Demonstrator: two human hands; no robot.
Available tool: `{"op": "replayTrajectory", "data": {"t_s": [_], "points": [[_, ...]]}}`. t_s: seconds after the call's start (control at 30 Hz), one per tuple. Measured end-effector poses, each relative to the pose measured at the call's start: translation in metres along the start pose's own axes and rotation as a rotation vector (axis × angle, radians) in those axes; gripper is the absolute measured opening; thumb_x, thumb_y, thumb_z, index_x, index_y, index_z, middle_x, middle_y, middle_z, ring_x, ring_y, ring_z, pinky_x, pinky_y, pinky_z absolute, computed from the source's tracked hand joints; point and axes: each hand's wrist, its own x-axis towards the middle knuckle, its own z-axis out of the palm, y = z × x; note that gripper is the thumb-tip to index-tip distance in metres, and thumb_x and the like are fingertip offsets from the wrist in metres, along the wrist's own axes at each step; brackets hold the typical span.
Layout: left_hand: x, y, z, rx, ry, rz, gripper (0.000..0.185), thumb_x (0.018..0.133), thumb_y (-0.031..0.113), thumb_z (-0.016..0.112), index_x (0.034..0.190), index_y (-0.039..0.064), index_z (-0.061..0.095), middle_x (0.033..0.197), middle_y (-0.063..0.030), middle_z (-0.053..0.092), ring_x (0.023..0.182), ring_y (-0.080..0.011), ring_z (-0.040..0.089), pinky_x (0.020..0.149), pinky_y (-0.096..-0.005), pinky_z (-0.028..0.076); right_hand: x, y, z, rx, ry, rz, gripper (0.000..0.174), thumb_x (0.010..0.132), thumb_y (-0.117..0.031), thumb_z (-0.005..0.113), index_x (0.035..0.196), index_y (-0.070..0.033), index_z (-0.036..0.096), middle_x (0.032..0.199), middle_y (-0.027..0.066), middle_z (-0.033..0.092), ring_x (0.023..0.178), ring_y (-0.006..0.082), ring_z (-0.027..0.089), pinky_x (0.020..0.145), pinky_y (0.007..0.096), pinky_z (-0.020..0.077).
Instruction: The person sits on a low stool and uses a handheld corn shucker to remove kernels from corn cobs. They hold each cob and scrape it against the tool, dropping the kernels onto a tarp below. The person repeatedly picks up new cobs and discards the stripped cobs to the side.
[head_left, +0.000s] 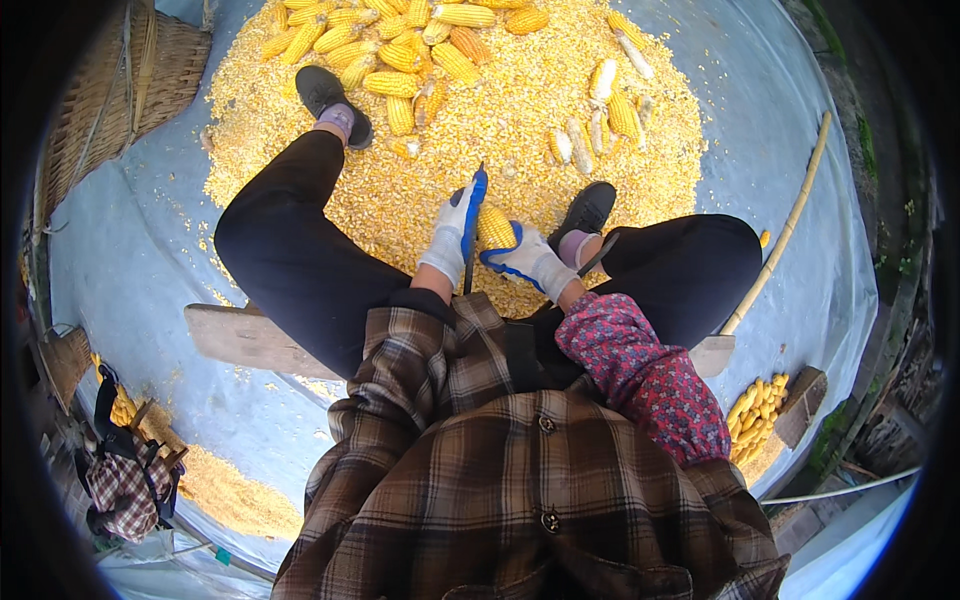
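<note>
My left hand (456, 219), in a white work glove with blue coating, is closed around a slim dark metal tool (469, 276). The tool's pointed tip shows beyond the fingers; what exact kind it is I cannot tell. A yellow corn cob (495, 228), covered in kernels, is held in my gloved right hand (529, 256), slanting up against the left glove. Below both hands spreads a wide bed of loose corn kernels (405, 210). Unshelled cobs (394, 84) lie heaped beyond my left shoe, and several partly stripped cobs (581, 142) lie past my right shoe.
I sit on a wooden plank bench (247, 337) over a pale plastic sheet (135, 255). A woven basket (169, 75) stands at left, and a bamboo pole (784, 217) lies at right. More cobs (754, 420) are behind right. A checked garment (124, 487) shows lower left; its wearer, if any, is unclear.
</note>
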Motion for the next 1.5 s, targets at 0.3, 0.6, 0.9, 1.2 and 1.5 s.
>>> {"op": "replayTrajectory", "data": {"t_s": [0.3, 0.6, 0.9, 1.2, 1.5], "points": [[0.028, -0.031, 0.012, 0.161, 0.043, 0.106, 0.038, 0.079, 0.030, 0.063, 0.088, -0.007, 0.059, 0.069, -0.0108, 0.064, 0.057, -0.0215, 0.060, 0.059, -0.0311, 0.051, -0.001, -0.001, 0.012, -0.154, 0.068, -0.207, 0.037, 0.065, -0.027, 0.066, 0.095, -0.007, 0.058, 0.088, 0.0163, 0.062, 0.084, 0.0326, 0.059, 0.073, 0.0374, 0.0473], [0.025, -0.023, 0.002, 0.109, -0.150, -0.180, 0.034, 0.080, 0.034, 0.060, 0.071, 0.001, 0.062, 0.062, -0.0132, 0.063, 0.037, -0.0207, 0.049, 0.035, -0.0329, 0.040, -0.084, -0.038, 0.009, 0.563, -0.131, -0.123, 0.024, 0.068, -0.011, 0.068, 0.088, -0.002, 0.057, 0.073, 0.0071, 0.060, 0.063, 0.0127, 0.058, 0.057, 0.0275, 0.0478], [0.017, -0.012, 0.010, 0.097, -0.045, -0.244, 0.029, 0.083, 0.036, 0.057, 0.090, 0.010, 0.066, 0.080, -0.0026, 0.065, 0.059, -0.0159, 0.057, 0.054, -0.0266, 0.048, -0.058, 0.007, -0.016, 0.701, -0.027, 0.010, 0.029, 0.075, -0.004, 0.066, 0.100, 0.002, 0.054, 0.083, 0.0072, 0.060, 0.068, 0.0166, 0.060, 0.057, 0.0297, 0.0498], [0.014, -0.009, 0.012, -0.121, -0.250, -0.176, 0.042, 0.085, 0.036, 0.054, 0.095, -0.005, 0.057, 0.080, -0.0171, 0.063, 0.065, -0.0262, 0.062, 0.060, -0.0369, 0.052, -0.014, -0.003, 0.005, -0.050, -0.041, -0.030, 0.028, 0.068, -0.021, 0.064, 0.091, -0.006, 0.059, 0.086, 0.0142, 0.062, 0.079, 0.0286, 0.061, 0.071, 0.0369, 0.0477], [0.015, 0.000, 0.011, 0.120, -0.296, -0.249, 0.032, 0.078, 0.030, 0.061, 0.085, -0.001, 0.060, 0.071, -0.0112, 0.065, 0.044, -0.0185, 0.050, 0.042, -0.0301, 0.044, -0.081, -0.019, 0.005, 0.414, -0.102, -0.191, 0.032, 0.068, -0.007, 0.071, 0.097, -0.003, 0.057, 0.081, 0.0024, 0.062, 0.066, 0.0097, 0.058, 0.059, 0.0232, 0.0470]]}}
